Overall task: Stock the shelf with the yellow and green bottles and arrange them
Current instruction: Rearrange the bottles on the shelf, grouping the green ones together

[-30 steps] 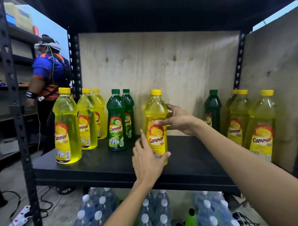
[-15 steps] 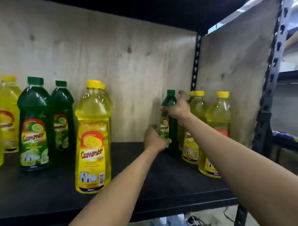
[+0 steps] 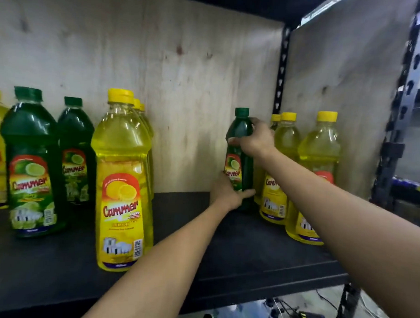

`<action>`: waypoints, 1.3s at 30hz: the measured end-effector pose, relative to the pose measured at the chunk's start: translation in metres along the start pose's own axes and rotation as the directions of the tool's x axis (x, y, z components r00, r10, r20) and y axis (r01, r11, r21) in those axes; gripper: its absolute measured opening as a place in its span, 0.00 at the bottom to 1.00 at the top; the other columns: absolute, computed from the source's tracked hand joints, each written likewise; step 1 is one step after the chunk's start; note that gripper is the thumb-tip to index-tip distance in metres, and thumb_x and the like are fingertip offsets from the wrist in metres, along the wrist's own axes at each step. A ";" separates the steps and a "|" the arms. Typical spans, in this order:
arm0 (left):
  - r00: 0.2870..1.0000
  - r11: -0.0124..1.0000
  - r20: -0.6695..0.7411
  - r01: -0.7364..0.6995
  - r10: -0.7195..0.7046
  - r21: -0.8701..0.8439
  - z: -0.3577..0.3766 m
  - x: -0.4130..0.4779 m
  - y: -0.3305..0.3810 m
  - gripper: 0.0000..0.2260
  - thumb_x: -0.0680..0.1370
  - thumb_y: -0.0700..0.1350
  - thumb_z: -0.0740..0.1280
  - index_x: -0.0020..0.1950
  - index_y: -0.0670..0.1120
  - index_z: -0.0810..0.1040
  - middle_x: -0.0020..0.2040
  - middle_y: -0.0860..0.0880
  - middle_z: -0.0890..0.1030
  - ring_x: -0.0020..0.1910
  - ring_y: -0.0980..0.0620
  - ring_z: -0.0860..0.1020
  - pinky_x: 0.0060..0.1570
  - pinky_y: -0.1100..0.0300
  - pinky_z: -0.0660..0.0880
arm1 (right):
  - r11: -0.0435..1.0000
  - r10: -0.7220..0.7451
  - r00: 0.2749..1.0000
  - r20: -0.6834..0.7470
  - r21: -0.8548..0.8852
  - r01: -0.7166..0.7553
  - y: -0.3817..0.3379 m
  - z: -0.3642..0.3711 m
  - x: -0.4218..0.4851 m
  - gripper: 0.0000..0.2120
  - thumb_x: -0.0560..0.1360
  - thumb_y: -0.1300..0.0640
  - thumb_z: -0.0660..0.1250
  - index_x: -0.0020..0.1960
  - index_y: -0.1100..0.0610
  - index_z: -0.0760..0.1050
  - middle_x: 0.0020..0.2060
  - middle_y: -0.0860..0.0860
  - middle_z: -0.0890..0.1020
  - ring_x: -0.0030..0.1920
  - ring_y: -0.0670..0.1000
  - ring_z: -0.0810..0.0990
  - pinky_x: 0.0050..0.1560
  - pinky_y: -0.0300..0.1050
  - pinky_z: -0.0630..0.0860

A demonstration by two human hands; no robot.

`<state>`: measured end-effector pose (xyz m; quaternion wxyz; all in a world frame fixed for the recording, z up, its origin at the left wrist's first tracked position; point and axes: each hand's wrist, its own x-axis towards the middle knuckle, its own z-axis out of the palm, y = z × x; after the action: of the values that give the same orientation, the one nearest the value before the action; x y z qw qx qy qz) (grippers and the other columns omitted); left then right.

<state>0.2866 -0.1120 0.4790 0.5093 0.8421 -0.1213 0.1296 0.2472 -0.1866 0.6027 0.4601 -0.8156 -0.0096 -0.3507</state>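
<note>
Dark green plastic is showing between the two hands: the green bottle (image 3: 241, 167) that both are gripping is standing near the back right of the black shelf (image 3: 248, 260). It is upright or very nearly so. The left hand is hiding its base, so I cannot tell whether it is resting on the shelf board.

The right hand (image 3: 256, 139) is wrapping over the bottle's shoulder just under the green cap, with the thumb lying across the front and the fingers curling round the far side. The left hand (image 3: 226, 195) is clasping the lower body from the left, its fingers curling round the front below the label. Neither hand is spread; both are clamping on this one bottle.

Just to the right, yellow bottles are standing in a row running towards the front edge. The near yellow bottle (image 3: 318, 177) is in plain sight, the second yellow bottle (image 3: 278, 170) is sitting partly behind the right forearm, and a third is showing little more than its cap. The green bottle is standing just beside the rear ones, close to the plywood back panel (image 3: 183, 62).

Well apart to the left, the front yellow bottle (image 3: 123, 179) is heading a line of yellow ones. Further left, the front green bottle (image 3: 30, 162) and the rear green bottle (image 3: 76, 149) are standing one behind the other.
</note>
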 end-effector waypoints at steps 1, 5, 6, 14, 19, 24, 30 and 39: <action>1.000 0.999 -0.024 -0.014 0.015 0.033 -0.007 -0.017 0.005 0.36 0.65 0.57 0.80 0.67 0.47 0.69 0.63 0.47 0.79 0.63 0.46 0.78 0.58 0.56 0.74 | 1.000 -0.027 1.000 0.001 -0.002 0.027 -0.006 -0.009 -0.011 0.35 0.66 0.57 0.80 0.70 0.58 0.71 0.62 0.56 0.80 0.61 0.57 0.80 0.60 0.53 0.79; 0.991 0.992 -0.136 0.010 0.007 0.124 -0.039 -0.102 0.027 0.38 0.62 0.65 0.77 0.66 0.52 0.69 0.61 0.51 0.80 0.60 0.46 0.79 0.58 0.50 0.77 | 0.996 -0.071 0.996 0.051 0.066 0.067 -0.035 -0.052 -0.065 0.35 0.65 0.54 0.81 0.69 0.57 0.73 0.58 0.51 0.82 0.56 0.52 0.81 0.56 0.49 0.81; 0.985 0.987 -0.171 0.023 0.004 0.157 -0.048 -0.126 0.033 0.38 0.61 0.67 0.76 0.66 0.54 0.69 0.60 0.52 0.80 0.59 0.47 0.79 0.57 0.50 0.77 | 0.993 -0.082 0.995 0.058 0.093 0.077 -0.045 -0.062 -0.080 0.34 0.64 0.53 0.81 0.68 0.55 0.74 0.55 0.48 0.82 0.53 0.50 0.81 0.54 0.46 0.80; 0.909 0.955 -0.415 0.137 -0.015 0.264 -0.124 -0.284 0.039 0.50 0.59 0.79 0.64 0.75 0.56 0.59 0.66 0.54 0.69 0.67 0.49 0.71 0.59 0.49 0.73 | 0.925 -0.072 0.944 0.320 0.376 -0.057 -0.121 -0.083 -0.173 0.39 0.61 0.55 0.84 0.69 0.54 0.74 0.56 0.51 0.84 0.54 0.51 0.84 0.60 0.54 0.79; 0.843 0.937 -0.537 0.219 -0.040 0.273 -0.193 -0.304 0.013 0.47 0.62 0.75 0.69 0.74 0.53 0.61 0.65 0.52 0.70 0.64 0.47 0.74 0.55 0.47 0.75 | 0.876 -0.147 0.873 0.465 0.472 -0.103 -0.172 -0.025 -0.207 0.35 0.64 0.61 0.81 0.68 0.57 0.74 0.57 0.53 0.84 0.56 0.53 0.84 0.60 0.53 0.79; 0.748 0.903 -0.660 0.326 -0.066 0.279 -0.246 -0.291 -0.022 0.48 0.64 0.72 0.71 0.75 0.47 0.61 0.65 0.47 0.71 0.65 0.43 0.73 0.53 0.46 0.74 | 0.827 -0.263 0.794 0.547 0.552 -0.106 -0.207 0.045 -0.210 0.29 0.66 0.64 0.79 0.65 0.59 0.75 0.52 0.51 0.85 0.52 0.50 0.84 0.53 0.44 0.82; 0.693 0.887 -0.705 0.411 -0.152 0.213 -0.285 -0.264 -0.054 0.45 0.65 0.65 0.76 0.72 0.45 0.61 0.67 0.44 0.70 0.66 0.40 0.73 0.57 0.43 0.75 | 0.878 -0.382 0.698 0.606 0.474 0.068 -0.223 0.114 -0.205 0.35 0.67 0.60 0.79 0.71 0.60 0.70 0.59 0.47 0.81 0.61 0.47 0.79 0.55 0.35 0.79; 0.690 0.885 -0.705 0.417 -0.161 0.206 -0.295 -0.245 -0.077 0.46 0.65 0.66 0.76 0.73 0.45 0.60 0.69 0.43 0.69 0.67 0.41 0.72 0.59 0.44 0.74 | 0.913 -0.365 0.686 0.629 0.387 0.131 -0.222 0.146 -0.196 0.48 0.69 0.54 0.78 0.80 0.58 0.55 0.77 0.55 0.63 0.77 0.54 0.61 0.75 0.56 0.62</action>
<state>0.0547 0.2027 0.4637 0.3737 0.8230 0.2315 0.3596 0.1062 0.1126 0.6059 0.4930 -0.7944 -0.3466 -0.0757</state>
